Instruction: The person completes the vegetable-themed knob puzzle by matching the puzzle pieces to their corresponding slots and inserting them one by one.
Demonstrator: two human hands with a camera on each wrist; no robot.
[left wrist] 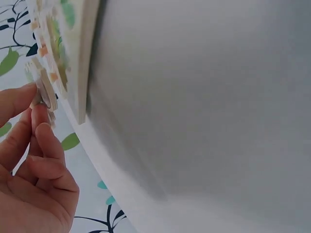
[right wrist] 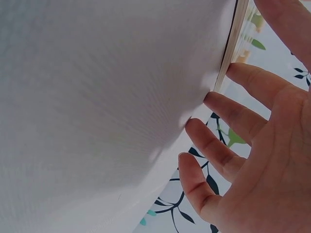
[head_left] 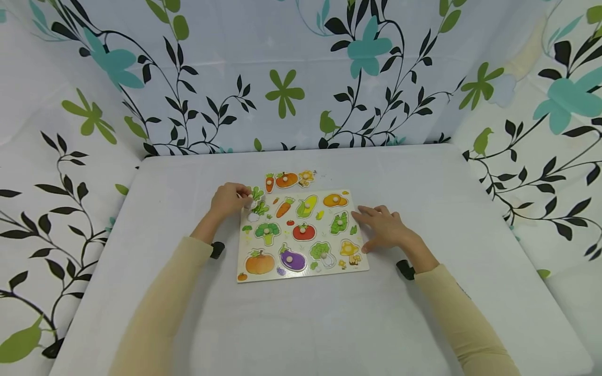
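Observation:
A wooden vegetable puzzle board [head_left: 287, 230] lies on the white table. At its upper left corner my left hand [head_left: 229, 200] pinches a leafy-topped puzzle piece [head_left: 256, 194], thumb against fingertips. In the left wrist view this piece [left wrist: 46, 90] appears edge-on, beside the board's edge. Close below it, a white turnip with green leaves [head_left: 254, 215] shows on the board. My right hand [head_left: 386, 228] is spread at the board's right side; in the right wrist view its fingers [right wrist: 257, 82] are extended, with one fingertip right at the wooden edge [right wrist: 231, 48].
Past the board's far edge lie a carrot piece [head_left: 269, 183], a pumpkin piece [head_left: 287, 180] and a mushroom piece [head_left: 307, 178]. Knobbed pieces such as the tomato [head_left: 303, 233] and the eggplant [head_left: 292, 259] sit in the board. Leaf-patterned curtains [head_left: 301, 47] surround the table.

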